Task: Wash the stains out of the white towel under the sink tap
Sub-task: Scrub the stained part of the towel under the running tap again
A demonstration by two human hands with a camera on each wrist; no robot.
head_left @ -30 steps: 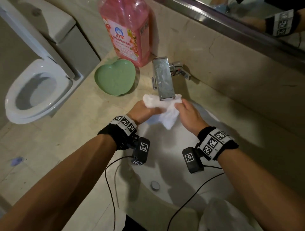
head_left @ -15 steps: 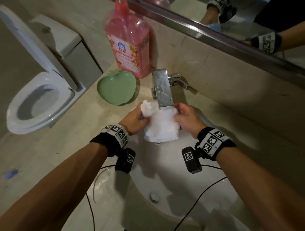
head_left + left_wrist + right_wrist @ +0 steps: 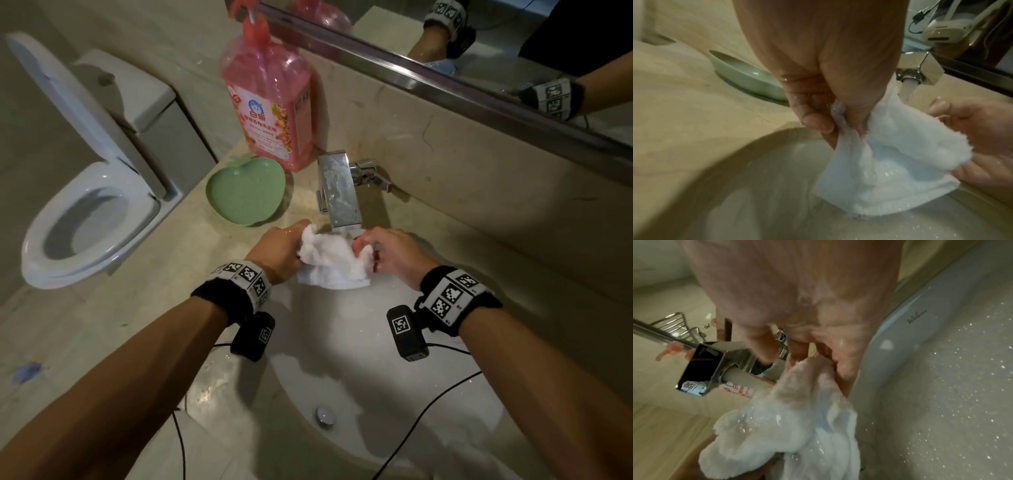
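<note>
A wet white towel [image 3: 330,262] hangs bunched between both hands just below the chrome tap [image 3: 339,192], over the back of the sink basin [image 3: 359,359]. My left hand [image 3: 284,251] grips its left end, fingers curled round the cloth [image 3: 879,162]. My right hand [image 3: 383,253] pinches the right end [image 3: 797,426]. Water runs from the tap spout [image 3: 908,86] beside the towel. No stain shows on the visible cloth.
A green heart-shaped dish [image 3: 245,193] and a large pink detergent bottle [image 3: 269,102] stand on the counter left of the tap. A toilet [image 3: 89,219] is at the far left. A mirror [image 3: 479,51] runs above. The drain plug [image 3: 324,414] sits low in the basin.
The towel has been bunched up more tightly between the hands, which stayed under the tap. My head view has pulled back and tilted up, showing more bottle and mirror.
</note>
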